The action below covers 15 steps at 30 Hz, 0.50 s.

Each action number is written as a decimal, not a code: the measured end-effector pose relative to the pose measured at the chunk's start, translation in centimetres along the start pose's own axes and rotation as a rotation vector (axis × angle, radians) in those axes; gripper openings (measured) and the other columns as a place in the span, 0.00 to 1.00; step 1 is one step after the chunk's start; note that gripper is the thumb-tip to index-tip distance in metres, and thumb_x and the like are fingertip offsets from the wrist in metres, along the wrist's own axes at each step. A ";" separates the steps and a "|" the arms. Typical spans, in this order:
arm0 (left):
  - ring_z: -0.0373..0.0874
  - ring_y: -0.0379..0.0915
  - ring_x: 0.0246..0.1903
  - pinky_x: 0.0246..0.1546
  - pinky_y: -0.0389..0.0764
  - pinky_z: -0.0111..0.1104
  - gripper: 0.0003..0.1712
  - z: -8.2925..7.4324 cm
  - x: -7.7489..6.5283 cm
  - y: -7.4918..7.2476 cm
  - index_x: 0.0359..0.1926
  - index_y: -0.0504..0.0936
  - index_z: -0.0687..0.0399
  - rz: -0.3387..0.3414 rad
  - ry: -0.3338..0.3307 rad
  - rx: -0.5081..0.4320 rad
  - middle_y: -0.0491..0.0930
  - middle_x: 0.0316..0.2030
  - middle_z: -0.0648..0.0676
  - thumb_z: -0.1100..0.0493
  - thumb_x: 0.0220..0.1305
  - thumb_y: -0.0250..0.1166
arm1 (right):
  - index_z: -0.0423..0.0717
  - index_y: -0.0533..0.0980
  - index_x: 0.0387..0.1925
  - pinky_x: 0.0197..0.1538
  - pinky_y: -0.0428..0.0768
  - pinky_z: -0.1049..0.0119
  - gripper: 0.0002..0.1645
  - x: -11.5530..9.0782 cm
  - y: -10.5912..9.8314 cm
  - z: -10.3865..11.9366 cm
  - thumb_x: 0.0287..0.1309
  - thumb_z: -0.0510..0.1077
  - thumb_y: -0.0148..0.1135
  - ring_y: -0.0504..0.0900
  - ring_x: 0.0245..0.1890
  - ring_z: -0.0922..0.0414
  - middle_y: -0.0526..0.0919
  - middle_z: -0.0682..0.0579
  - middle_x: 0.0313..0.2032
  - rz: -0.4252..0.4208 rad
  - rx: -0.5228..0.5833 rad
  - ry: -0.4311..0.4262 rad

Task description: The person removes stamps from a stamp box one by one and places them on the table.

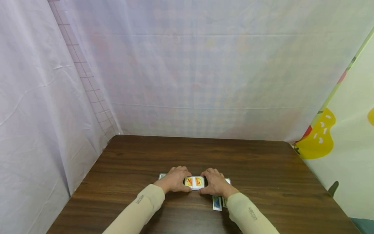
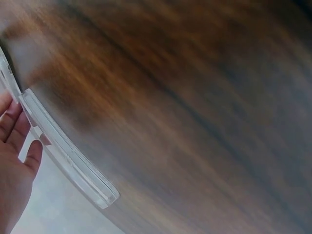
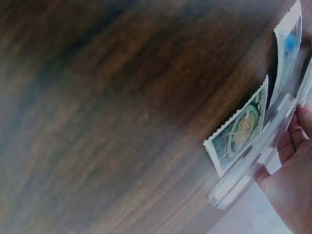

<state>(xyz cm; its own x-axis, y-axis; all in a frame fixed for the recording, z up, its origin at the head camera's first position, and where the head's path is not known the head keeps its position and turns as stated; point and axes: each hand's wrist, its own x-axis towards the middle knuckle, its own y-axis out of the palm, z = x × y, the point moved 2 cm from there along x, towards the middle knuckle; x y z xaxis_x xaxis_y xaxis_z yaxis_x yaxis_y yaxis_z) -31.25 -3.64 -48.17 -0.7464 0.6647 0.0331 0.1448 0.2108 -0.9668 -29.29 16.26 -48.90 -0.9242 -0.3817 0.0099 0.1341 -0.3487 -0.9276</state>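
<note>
Clear plastic w/ a white inner face: the middle case (image 1: pixel 197 189) sits flat-ish on the bench (image 1: pixel 251 162), between both hands, near the person's side. Two small pics show in it side by side, a red/yellow print (image 1: pixel 189 182) & a yellow-ringed print (image 1: pixel 198 181). So this one looks filled, prob. done bar any squaring up.

L hand (image 1: pixel 176 179) is part-closed, thumb on the near edge & fingers on the far edge, gripping the middle case at its L end. R hand (image 1: pixel 216 182) mirrors that at the R end, same part-closed grip. Fingertips sit by the joins w/ the neighbours, so can't rule out either hand touching those too.

Next out: L case (image 2: pixel 73 151) under the L hand, R case (image 3: pixel 253 156) under the R hand, approx. in line w/ the middle one. Contents of both mostly hidden, so can't tell if they're filled.

Just nearer the person, on the R side, a blue stamp (image 1: pixel 217 203) & a green stamp (image 3: pixel 239 131) lie loose, outside the cases; the green one's right up against the R case edge. Prob. those two are what's left to deal w/.

Beyond the bench, a pale curtain (image 1: pixel 204 81) hangs.
</note>
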 end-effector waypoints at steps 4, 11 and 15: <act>0.40 0.69 0.44 0.49 0.70 0.37 0.33 0.0 0.0 0.0 0.54 0.82 0.51 -0.004 -0.002 -0.007 0.76 0.44 0.46 0.42 0.50 0.74 | 0.44 0.77 0.51 0.58 0.68 0.42 0.36 0.0 0.0 0.0 0.41 0.58 0.77 0.71 0.53 0.47 0.75 0.49 0.50 -0.001 -0.002 0.004; 0.40 0.69 0.46 0.50 0.70 0.38 0.33 -0.1 0.0 0.0 0.56 0.81 0.51 0.005 0.001 -0.001 0.76 0.46 0.46 0.42 0.51 0.74 | 0.45 0.77 0.49 0.58 0.68 0.42 0.35 0.0 0.0 0.0 0.41 0.57 0.77 0.71 0.54 0.46 0.75 0.48 0.50 0.000 0.000 0.008; 0.40 0.69 0.44 0.50 0.70 0.38 0.31 0.0 0.0 0.0 0.55 0.82 0.51 0.004 0.021 0.013 0.76 0.45 0.46 0.42 0.52 0.73 | 0.45 0.77 0.49 0.58 0.68 0.42 0.34 0.1 0.0 0.0 0.41 0.57 0.77 0.71 0.54 0.46 0.75 0.48 0.50 0.001 -0.002 0.011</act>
<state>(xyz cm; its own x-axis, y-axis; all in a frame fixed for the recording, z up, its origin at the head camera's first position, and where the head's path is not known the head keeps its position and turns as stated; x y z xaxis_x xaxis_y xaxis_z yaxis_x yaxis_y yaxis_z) -31.23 -3.61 -48.14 -0.7320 0.6804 0.0346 0.1394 0.1993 -0.9700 -29.33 16.21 -48.84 -0.9280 -0.3724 0.0046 0.1346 -0.3469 -0.9282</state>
